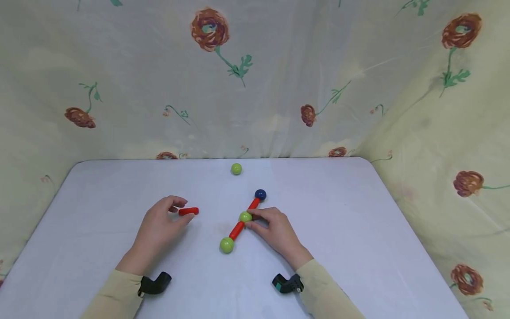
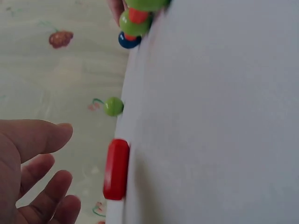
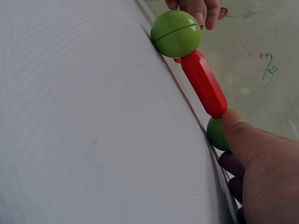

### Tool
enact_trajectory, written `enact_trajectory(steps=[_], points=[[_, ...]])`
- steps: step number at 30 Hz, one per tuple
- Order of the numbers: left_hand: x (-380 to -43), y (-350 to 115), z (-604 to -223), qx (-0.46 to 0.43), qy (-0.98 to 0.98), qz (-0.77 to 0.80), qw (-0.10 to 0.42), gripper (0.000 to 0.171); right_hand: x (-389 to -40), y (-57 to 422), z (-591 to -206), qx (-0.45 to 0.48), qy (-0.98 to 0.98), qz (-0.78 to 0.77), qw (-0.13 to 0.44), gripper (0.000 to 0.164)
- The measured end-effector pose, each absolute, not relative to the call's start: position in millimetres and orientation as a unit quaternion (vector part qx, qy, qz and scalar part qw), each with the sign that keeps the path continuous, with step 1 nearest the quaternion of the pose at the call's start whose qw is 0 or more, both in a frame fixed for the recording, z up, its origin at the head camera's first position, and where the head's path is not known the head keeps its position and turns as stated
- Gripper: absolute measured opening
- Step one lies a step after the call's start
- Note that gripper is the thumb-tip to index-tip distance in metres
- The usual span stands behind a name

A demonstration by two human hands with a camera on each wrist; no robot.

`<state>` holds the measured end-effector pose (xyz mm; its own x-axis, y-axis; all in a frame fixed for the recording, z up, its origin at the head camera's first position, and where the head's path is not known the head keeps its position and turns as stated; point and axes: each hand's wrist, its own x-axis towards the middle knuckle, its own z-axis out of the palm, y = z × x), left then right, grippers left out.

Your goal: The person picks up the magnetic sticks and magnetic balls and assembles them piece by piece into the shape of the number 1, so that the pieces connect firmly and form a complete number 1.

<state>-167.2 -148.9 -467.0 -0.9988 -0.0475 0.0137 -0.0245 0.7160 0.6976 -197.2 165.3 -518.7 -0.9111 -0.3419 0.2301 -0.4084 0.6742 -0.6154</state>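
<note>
Glossy green middle ball [image 1: 245, 217], between two red faceted rods [image 1: 237, 231], is partly hidden by the right hand's [image 1: 277, 231] fingers, which pinch it; another red faceted rod [image 2: 117, 169] is just beside the left hand's [image 1: 159, 228] parted fingers, not touching.

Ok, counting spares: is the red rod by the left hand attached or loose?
Loose: the red rod has both ends bare.

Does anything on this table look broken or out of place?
Nothing looks damaged or spilled. Only the lone green ball stands out slightly: it sits near the far edge of the table, apart from the ball-and-rod chain.
</note>
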Motion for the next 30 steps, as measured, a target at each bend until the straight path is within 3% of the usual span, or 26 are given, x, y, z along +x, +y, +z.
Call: enact_trajectory(steps=[5,15,30], points=[[-170.3,-160.2,-480.6,0.020,-0.926,-0.375,0.038,0.039,-197.5,166.1,-517.9,0.204,-0.914,0.349,0.046,0.035],[-177.8,-168.1,-501.2,0.037,-0.907,-0.418,0.021,0.046,-198.7,168.2,-518.5,0.205,-0.915,0.345,0.049,0.036],[-179.0,-170.1,-510.5,-0.026,-0.932,-0.354,0.065,0.042,-198.4,164.4,-514.2,0.203,-0.912,0.354,0.045,0.037]])
